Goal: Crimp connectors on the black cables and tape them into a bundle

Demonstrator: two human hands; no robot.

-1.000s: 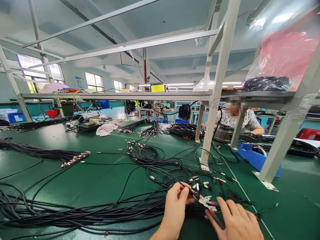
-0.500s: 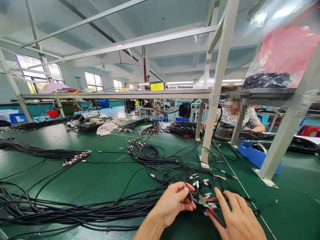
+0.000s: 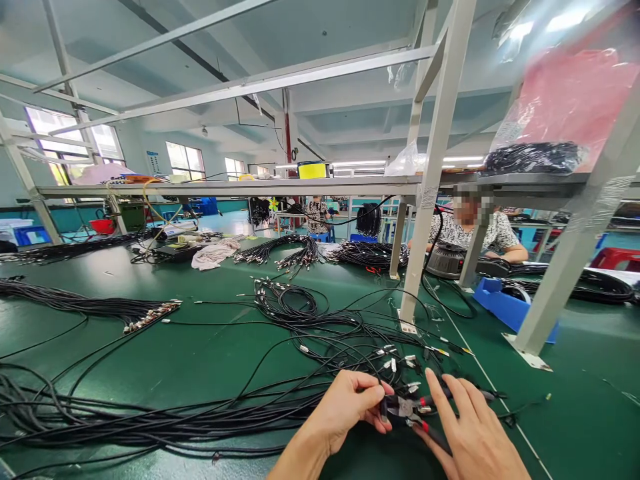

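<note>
My left hand (image 3: 350,407) pinches the end of a thin black cable (image 3: 387,395) between thumb and fingers, just above the green table. My right hand (image 3: 470,433) grips small pliers with red-and-black handles (image 3: 417,415), and their jaws meet the cable end beside my left fingertips. The right index finger points forward over the pliers. A loose tangle of black cables with metal connectors (image 3: 345,333) lies just beyond both hands.
A thick bundle of black cables (image 3: 125,423) runs along the left front of the green table (image 3: 200,360). White frame posts (image 3: 425,200) stand at centre right. A blue tray (image 3: 505,307) sits behind them. A person (image 3: 475,233) sits across the table.
Both hands have drawn slightly nearer to me and lower in view. My left fingers have curled tighter on the cable end at the pliers' jaws.
</note>
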